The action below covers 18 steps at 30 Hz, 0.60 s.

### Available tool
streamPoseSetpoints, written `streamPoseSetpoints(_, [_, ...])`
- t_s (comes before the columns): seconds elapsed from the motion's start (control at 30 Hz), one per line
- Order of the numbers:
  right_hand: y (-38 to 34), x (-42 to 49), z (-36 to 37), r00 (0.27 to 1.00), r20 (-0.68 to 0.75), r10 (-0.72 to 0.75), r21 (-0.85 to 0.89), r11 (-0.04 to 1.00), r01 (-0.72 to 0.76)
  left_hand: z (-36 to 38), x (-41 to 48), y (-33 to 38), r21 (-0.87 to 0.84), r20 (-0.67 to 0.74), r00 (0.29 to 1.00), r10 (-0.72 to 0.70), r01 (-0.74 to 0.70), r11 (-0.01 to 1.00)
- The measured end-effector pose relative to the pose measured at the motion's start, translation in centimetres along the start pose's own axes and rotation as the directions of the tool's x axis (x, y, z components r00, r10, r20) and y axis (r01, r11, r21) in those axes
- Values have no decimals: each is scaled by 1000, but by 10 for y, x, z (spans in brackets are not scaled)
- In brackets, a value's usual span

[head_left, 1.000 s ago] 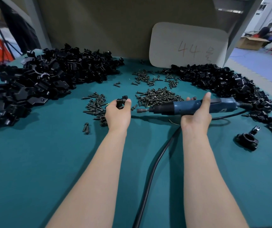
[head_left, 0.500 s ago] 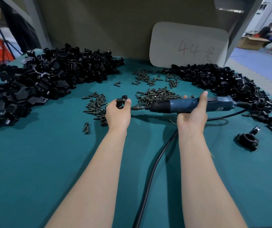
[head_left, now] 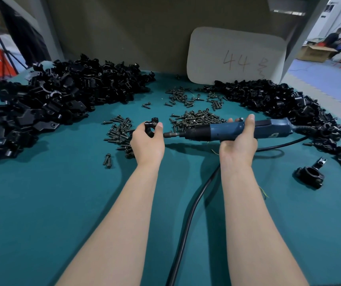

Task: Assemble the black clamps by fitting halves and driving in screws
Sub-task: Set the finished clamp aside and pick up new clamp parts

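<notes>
Looks early in the job: only one finished clamp point(head_left: 310, 176) near the table's point(head_left: 41, 203) right edge, against two heaps of loose halves point(head_left: 52, 104) at the far left and far right corners, with scattered screws point(head_left: 198, 120) between. Pinches a small clamp point(head_left: 151, 125) in the curled left hand point(head_left: 148, 145) mid-table and wraps the right hand point(head_left: 237, 145) round a blue electric screwdriver point(head_left: 227, 131), bit levelled at the clamp, contact hidden by the thumb. Glossy, angular moulded black parts; dull dark-metal screws; matte teal felt-like top.

Both bare forearms stretched forward, side by side. Left hand point(head_left: 147, 144) curled, pinching clamp point(head_left: 150, 125) (thumb up). Right hand point(head_left: 238, 144) wrapped round screwdriver point(head_left: 225, 131) from beneath.
</notes>
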State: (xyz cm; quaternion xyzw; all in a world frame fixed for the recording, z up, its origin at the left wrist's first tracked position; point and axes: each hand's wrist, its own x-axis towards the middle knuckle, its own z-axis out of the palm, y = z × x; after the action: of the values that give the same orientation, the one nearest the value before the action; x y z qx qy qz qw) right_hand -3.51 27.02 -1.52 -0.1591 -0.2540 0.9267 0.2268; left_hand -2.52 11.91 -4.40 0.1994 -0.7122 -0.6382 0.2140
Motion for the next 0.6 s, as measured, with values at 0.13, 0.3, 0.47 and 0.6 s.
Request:
streamPoseSetpoints(0.13, [0,0,0,1000,-21,3,8,1000,-3,0,1,0,-27,-3,1000,-20,20,999])
streamPoseSetpoints(0.3, [0,0,0,999,-32,17,-6,1000,-17,0,1,0,-33,-2,999,-32,32,999])
streamPoseSetpoints(0.47, [0,0,1,999,-25,25,1,1000,-25,0,1,0,-34,-5,1000,-28,28,999])
streamPoseSetpoints(0.6, [0,1,0,999,-30,25,8,1000,-24,0,1,0,-35,-10,1000,-24,24,999])
